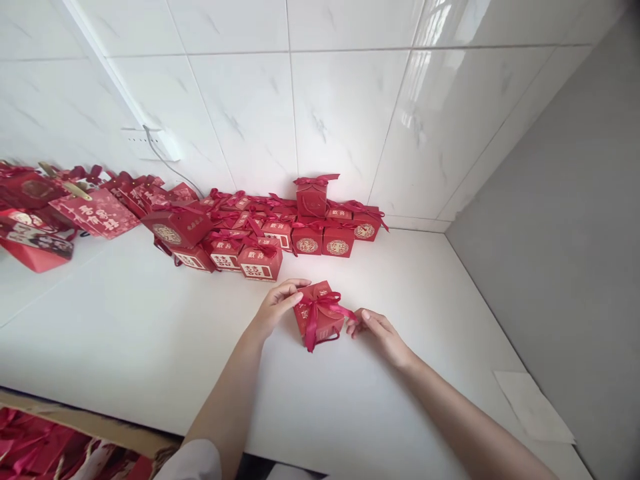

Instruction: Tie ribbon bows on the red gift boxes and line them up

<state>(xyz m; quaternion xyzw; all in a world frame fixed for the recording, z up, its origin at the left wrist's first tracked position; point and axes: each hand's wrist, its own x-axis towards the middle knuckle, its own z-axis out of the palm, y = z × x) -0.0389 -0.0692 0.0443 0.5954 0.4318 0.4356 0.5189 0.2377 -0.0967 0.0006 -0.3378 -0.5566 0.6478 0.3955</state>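
A red gift box with gold lettering sits on the white table in front of me. A dark pink ribbon is tied in a bow over its top, one tail hanging down the near side. A thin dark red cord loops at the box's lower near edge. Gripping the box's left side is my left hand, its thumb on top and fingers behind. My right hand pinches the ribbon's right tail between thumb and fingers, just beside the box.
Behind stand several similar red gift boxes, some stacked, against the tiled wall. Red bags stand at the left. A cable runs from a wall socket. A white sheet lies at right; a box of red items is lower left.
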